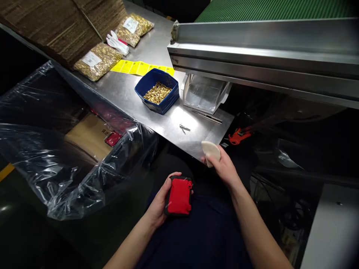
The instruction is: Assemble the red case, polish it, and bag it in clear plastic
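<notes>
Closed around a red case with a black rim (179, 196) is my left hand (159, 203), low in front of my body. My right hand (224, 166) pinches a flat, cream-coloured rounded pad (211, 151) just off the front corner of the metal table (134, 101). The case and the pad are apart. On the table beyond my hands stands a blue bin (168, 102) with small gold-coloured metal pieces (157, 92) in it. A small metal tool (184, 128) lies nearer to me, and a slim knife-like tool (207, 116) behind it.
A clear plastic-lined box (84, 186) at left holds cardboard (86, 136) and a red case (113, 138). Bags of gold pieces (98, 61), a white glove (116, 43) and yellow labels (134, 68) lie behind. A metal conveyor rail (252, 59) crosses the right; an orange-handled tool (238, 136) is below.
</notes>
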Demonstrator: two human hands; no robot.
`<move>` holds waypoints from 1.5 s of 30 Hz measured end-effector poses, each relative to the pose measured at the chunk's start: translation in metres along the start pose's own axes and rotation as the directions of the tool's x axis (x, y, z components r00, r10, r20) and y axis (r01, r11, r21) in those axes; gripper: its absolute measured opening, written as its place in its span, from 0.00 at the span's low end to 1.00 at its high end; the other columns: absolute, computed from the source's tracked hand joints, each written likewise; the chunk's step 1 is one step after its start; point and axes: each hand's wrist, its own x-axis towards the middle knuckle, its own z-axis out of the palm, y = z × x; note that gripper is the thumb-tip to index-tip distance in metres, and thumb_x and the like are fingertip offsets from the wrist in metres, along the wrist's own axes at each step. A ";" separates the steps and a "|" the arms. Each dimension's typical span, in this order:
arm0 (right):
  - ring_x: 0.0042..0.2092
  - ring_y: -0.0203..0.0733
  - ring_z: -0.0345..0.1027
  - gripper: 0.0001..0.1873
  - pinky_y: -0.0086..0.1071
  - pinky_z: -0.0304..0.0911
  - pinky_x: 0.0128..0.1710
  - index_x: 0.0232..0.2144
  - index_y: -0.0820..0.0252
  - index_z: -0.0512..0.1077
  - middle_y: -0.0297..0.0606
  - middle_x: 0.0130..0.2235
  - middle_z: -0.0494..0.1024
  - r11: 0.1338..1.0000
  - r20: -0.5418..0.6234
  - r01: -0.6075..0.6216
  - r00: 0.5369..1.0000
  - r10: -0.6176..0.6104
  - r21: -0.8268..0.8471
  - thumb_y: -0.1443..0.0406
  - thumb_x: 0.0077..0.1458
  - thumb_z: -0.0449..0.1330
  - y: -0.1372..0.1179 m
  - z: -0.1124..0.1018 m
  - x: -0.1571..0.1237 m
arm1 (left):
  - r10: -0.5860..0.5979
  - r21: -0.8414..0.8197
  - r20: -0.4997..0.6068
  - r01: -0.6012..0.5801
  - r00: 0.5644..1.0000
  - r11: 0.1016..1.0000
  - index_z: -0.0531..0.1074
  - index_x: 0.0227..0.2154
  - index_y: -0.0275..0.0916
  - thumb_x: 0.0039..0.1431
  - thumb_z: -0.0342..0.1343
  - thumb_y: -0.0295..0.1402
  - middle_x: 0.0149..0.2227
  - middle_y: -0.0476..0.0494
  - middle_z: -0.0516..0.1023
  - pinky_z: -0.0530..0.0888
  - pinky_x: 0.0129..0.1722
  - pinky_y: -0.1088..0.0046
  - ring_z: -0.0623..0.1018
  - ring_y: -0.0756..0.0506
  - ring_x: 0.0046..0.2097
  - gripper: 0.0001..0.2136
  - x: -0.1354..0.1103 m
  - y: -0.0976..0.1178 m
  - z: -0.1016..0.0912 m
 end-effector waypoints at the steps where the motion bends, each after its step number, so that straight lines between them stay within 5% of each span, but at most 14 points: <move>1: 0.40 0.46 0.76 0.20 0.37 0.69 0.41 0.51 0.54 0.65 0.39 0.42 0.80 0.999 0.105 0.007 0.994 -0.011 0.040 0.53 0.62 0.61 0.000 -0.001 -0.021 | -0.001 -0.001 -0.021 0.001 1.000 1.000 0.64 0.59 0.42 0.67 0.55 0.50 0.49 0.31 0.81 0.77 0.47 0.59 0.83 0.34 0.47 0.24 0.001 0.000 -0.001; 5: 0.36 0.40 0.75 0.13 0.31 0.64 0.36 0.52 0.50 0.68 0.34 0.39 0.80 0.949 0.503 0.205 0.863 -0.058 -0.241 0.59 0.67 0.57 -0.006 0.004 -0.083 | -0.062 -0.005 -0.062 0.062 0.996 0.998 0.68 0.58 0.40 0.68 0.55 0.49 0.47 0.34 0.82 0.77 0.46 0.62 0.83 0.37 0.45 0.23 0.006 0.001 -0.004; 9: 0.32 0.41 0.73 0.11 0.32 0.56 0.31 0.41 0.56 0.71 0.36 0.36 0.80 0.656 0.632 0.530 0.768 -0.103 -0.537 0.60 0.71 0.50 -0.004 0.018 -0.089 | -0.128 0.019 -0.055 0.129 0.990 0.991 0.71 0.56 0.38 0.68 0.56 0.49 0.48 0.33 0.82 0.78 0.49 0.61 0.82 0.35 0.48 0.23 0.014 0.001 -0.002; 12: 0.32 0.41 0.74 0.13 0.32 0.52 0.29 0.42 0.56 0.69 0.38 0.36 0.81 0.545 0.603 0.566 0.786 -0.131 -0.619 0.58 0.72 0.48 0.003 0.022 -0.079 | -0.160 0.007 -0.104 0.162 0.982 0.987 0.74 0.52 0.36 0.68 0.56 0.46 0.44 0.35 0.83 0.79 0.43 0.67 0.83 0.40 0.42 0.19 0.019 0.001 -0.001; 17: 0.28 0.39 0.73 0.08 0.32 0.48 0.26 0.39 0.55 0.67 0.34 0.32 0.81 0.550 0.653 0.633 0.731 -0.195 -0.545 0.61 0.70 0.51 0.006 0.018 -0.077 | -0.186 -0.042 -0.092 0.183 0.978 0.982 0.74 0.53 0.37 0.68 0.55 0.46 0.44 0.36 0.83 0.79 0.42 0.66 0.83 0.41 0.41 0.19 0.019 -0.001 -0.004; 21: 0.28 0.38 0.73 0.09 0.31 0.48 0.26 0.40 0.53 0.66 0.32 0.31 0.81 0.602 0.604 0.554 0.784 -0.144 -0.575 0.58 0.72 0.50 0.002 0.016 -0.076 | -0.153 -0.053 -0.134 0.147 0.979 0.988 0.76 0.50 0.36 0.68 0.57 0.45 0.42 0.37 0.84 0.78 0.38 0.71 0.82 0.44 0.36 0.18 0.017 -0.005 -0.005; 25: 0.28 0.39 0.73 0.08 0.31 0.48 0.26 0.40 0.53 0.66 0.33 0.32 0.81 0.583 0.676 0.611 0.724 -0.138 -0.535 0.60 0.72 0.50 0.001 0.021 -0.074 | -0.155 -0.087 -0.125 0.144 0.980 0.986 0.75 0.51 0.35 0.68 0.56 0.46 0.44 0.35 0.84 0.78 0.44 0.66 0.83 0.40 0.42 0.20 0.017 -0.008 -0.007; 29: 0.28 0.40 0.74 0.13 0.32 0.49 0.27 0.40 0.54 0.66 0.34 0.31 0.80 0.592 0.607 0.546 0.786 -0.116 -0.593 0.55 0.73 0.47 0.001 0.024 -0.072 | -0.193 -0.096 -0.134 0.181 0.972 0.979 0.78 0.43 0.32 0.67 0.57 0.46 0.36 0.39 0.84 0.78 0.36 0.72 0.81 0.44 0.33 0.18 0.017 -0.008 -0.011; 34: 0.27 0.39 0.73 0.08 0.33 0.44 0.25 0.38 0.54 0.66 0.34 0.31 0.80 0.547 0.675 0.628 0.723 -0.147 -0.553 0.60 0.71 0.50 0.003 0.029 -0.078 | -0.188 -0.090 -0.042 0.184 0.981 0.979 0.76 0.50 0.34 0.68 0.56 0.46 0.44 0.34 0.84 0.78 0.47 0.64 0.83 0.38 0.44 0.19 0.016 -0.007 -0.012; 39: 0.24 0.38 0.70 0.11 0.33 0.44 0.25 0.39 0.54 0.66 0.32 0.28 0.79 0.543 0.600 0.564 0.789 -0.132 -0.621 0.58 0.73 0.48 0.006 0.026 -0.083 | -0.179 -0.068 -0.113 0.172 0.977 0.983 0.77 0.48 0.35 0.67 0.58 0.47 0.41 0.38 0.84 0.78 0.37 0.71 0.82 0.43 0.37 0.19 0.017 -0.009 -0.014; 45: 0.26 0.39 0.72 0.09 0.33 0.45 0.25 0.39 0.53 0.65 0.34 0.31 0.80 0.524 0.619 0.593 0.771 -0.150 -0.612 0.60 0.72 0.49 0.006 0.026 -0.080 | -0.192 -0.038 -0.111 0.189 0.975 0.981 0.78 0.48 0.34 0.66 0.58 0.49 0.42 0.36 0.84 0.79 0.41 0.69 0.83 0.41 0.40 0.21 0.019 -0.011 -0.015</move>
